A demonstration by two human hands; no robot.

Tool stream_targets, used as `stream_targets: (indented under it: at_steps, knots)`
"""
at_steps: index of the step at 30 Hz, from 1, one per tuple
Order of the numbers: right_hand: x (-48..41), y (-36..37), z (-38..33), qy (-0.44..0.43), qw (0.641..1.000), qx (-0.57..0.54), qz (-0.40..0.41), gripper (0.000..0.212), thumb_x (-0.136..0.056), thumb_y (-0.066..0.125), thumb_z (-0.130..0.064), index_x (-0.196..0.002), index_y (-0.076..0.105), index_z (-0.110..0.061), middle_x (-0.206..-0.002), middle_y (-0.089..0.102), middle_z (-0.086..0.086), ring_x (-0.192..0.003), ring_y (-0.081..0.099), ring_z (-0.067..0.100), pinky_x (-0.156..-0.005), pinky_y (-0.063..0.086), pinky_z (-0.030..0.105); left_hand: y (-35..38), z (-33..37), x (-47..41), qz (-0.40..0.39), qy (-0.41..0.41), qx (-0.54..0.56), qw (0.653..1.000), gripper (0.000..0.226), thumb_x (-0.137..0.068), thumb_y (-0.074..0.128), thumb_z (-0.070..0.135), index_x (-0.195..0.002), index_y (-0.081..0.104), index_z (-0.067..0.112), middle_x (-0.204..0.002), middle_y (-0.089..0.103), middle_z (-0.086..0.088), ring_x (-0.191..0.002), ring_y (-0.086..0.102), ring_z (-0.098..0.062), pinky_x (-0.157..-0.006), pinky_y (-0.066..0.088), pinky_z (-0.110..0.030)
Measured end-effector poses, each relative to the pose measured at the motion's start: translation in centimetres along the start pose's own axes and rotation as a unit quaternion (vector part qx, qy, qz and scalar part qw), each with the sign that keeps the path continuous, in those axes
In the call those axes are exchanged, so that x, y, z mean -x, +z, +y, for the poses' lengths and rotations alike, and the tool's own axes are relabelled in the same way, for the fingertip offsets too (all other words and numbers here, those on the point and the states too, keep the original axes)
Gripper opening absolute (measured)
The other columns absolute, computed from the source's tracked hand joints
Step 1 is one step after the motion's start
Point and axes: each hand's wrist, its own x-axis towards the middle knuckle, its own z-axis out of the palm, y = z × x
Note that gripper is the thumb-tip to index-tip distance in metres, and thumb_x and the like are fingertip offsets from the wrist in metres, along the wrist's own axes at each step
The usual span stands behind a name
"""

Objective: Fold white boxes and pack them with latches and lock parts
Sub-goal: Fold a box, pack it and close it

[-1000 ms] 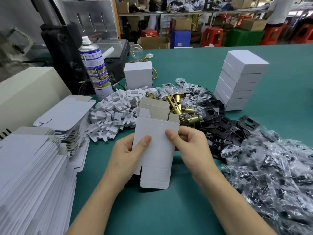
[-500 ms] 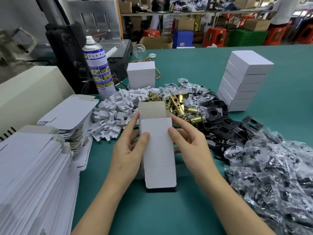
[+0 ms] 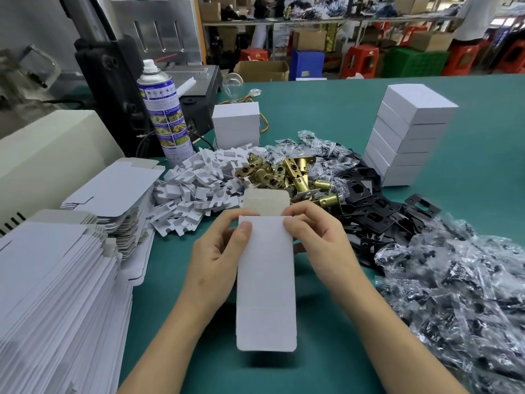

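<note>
No wording can be read at this packing bench. The spray can (image 3: 166, 115), far left, carries a blue-and-white label with small pictures and lines of fine print, all too small to make out. A sticker on a far red stool (image 3: 255, 56) is equally illegible.

One left hand (image 3: 216, 260) and one right hand (image 3: 321, 245) are counted, with one part-folded white box (image 3: 265, 280) between them. One lone white box (image 3: 235, 126) and one spray can (image 3: 166, 115) are seen, and five closed boxes (image 3: 409, 143), as far as their edges can be told, are stacked. Flat blanks (image 3: 51, 280), too many to be counted, are laid in two stacks; one heap each is seen of white inserts (image 3: 193, 191), brass latches (image 3: 289, 172) and black plates (image 3: 366, 206), and two of bagged parts (image 3: 460, 294).
</note>
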Motion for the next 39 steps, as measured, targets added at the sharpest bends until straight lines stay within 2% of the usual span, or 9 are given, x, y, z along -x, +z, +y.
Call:
stream_targets:
  at_steps: [9,14,18,22,27,32,34,36,39]
  knots:
    - [0.06,-0.13,-0.04,0.063,0.998,-0.007,0.0,0.025,-0.105,0.055,-0.025,-0.09,0.066,-0.008,-0.082,0.066,0.001,-0.076,0.063,0.009,-0.061,0.052,0.021,-0.12,-0.42,-0.15,-0.02,-0.06,0.024,0.998,0.037,-0.089,0.061,0.061,-0.107,0.071,0.03,-0.076,0.067,0.002,-0.063,0.057,-0.013,-0.053,0.045,-0.03]
    - [-0.17,-0.19,0.04,0.115,0.986,-0.111,0.054,0.019,-0.105,0.056,-0.024,-0.121,0.066,-0.024,-0.112,0.075,0.011,-0.087,0.071,0.018,-0.068,0.059,0.028,-0.01,-0.3,-0.12,-0.043,-0.073,0.053,0.995,0.035,-0.089,0.063,0.058,-0.104,0.071,0.028,-0.078,0.069,0.002,-0.064,0.06,-0.014,-0.054,0.048,-0.028]
    - [-0.14,-0.25,0.3,0.141,0.981,-0.129,-0.017,0.026,-0.101,0.056,-0.014,-0.12,0.072,-0.019,-0.117,0.076,0.007,-0.096,0.07,0.018,-0.082,0.053,0.036,0.07,-0.26,-0.07,-0.064,-0.083,0.056,0.993,0.035,-0.089,0.064,0.058,-0.104,0.071,0.028,-0.08,0.07,0.003,-0.066,0.061,-0.014,-0.057,0.049,-0.028]
    - [-0.26,-0.73,0.33,0.168,0.967,-0.182,-0.056,0.038,-0.095,0.052,-0.001,-0.127,0.069,-0.015,-0.123,0.074,0.009,-0.094,0.068,0.015,-0.075,0.055,0.026,0.02,-0.22,-0.04,-0.089,-0.091,0.045,0.991,0.041,-0.089,0.064,0.06,-0.113,0.072,0.028,-0.088,0.074,0.0,-0.071,0.064,-0.016,-0.062,0.052,-0.034]
    - [-0.31,-0.66,0.5,0.153,0.973,-0.165,-0.055,0.051,-0.092,0.048,0.006,-0.126,0.071,-0.024,-0.122,0.075,0.002,-0.1,0.069,0.012,-0.074,0.056,0.024,0.09,-0.16,0.0,-0.089,-0.081,0.02,0.992,0.044,-0.089,0.061,0.063,-0.12,0.072,0.034,-0.101,0.075,-0.008,-0.082,0.064,-0.02,-0.073,0.053,-0.043]
    - [-0.24,-0.32,0.14,0.132,0.986,-0.089,-0.039,0.056,-0.093,0.045,0.002,-0.12,0.074,-0.038,-0.118,0.077,-0.004,-0.089,0.071,0.013,-0.067,0.056,0.026,0.32,0.12,0.12,-0.078,-0.067,-0.001,0.995,0.037,-0.092,0.057,0.061,-0.119,0.074,0.043,-0.111,0.077,0.011,-0.089,0.067,-0.008,-0.076,0.054,-0.032]
    - [-0.29,-0.23,-0.03,0.112,0.993,-0.035,-0.025,0.058,-0.09,0.041,-0.002,-0.118,0.075,-0.041,-0.118,0.076,-0.009,-0.103,0.071,0.015,-0.081,0.057,0.029,0.36,0.18,0.17,-0.062,-0.056,-0.017,0.996,0.029,-0.096,0.057,0.055,-0.117,0.075,0.046,-0.107,0.077,0.013,-0.086,0.066,-0.005,-0.073,0.051,-0.025]
    - [-0.27,-0.17,-0.21,0.089,0.996,0.004,-0.029,0.051,-0.089,0.041,-0.02,-0.119,0.073,-0.044,-0.12,0.075,-0.013,-0.116,0.067,0.013,-0.097,0.053,0.036,0.31,0.2,0.18,-0.039,-0.045,-0.029,0.998,0.025,-0.097,0.058,0.049,-0.114,0.076,0.046,-0.104,0.078,0.011,-0.084,0.065,-0.004,-0.07,0.049,-0.02]
    - [-0.19,-0.05,-0.31,0.083,0.996,0.013,-0.042,0.042,-0.1,0.037,-0.051,-0.12,0.074,-0.043,-0.118,0.076,-0.011,-0.114,0.068,0.01,-0.102,0.05,0.041,0.28,0.25,0.13,-0.013,-0.032,-0.026,0.999,0.021,-0.095,0.064,0.045,-0.112,0.077,0.044,-0.102,0.079,0.009,-0.082,0.067,-0.003,-0.067,0.05,-0.016]
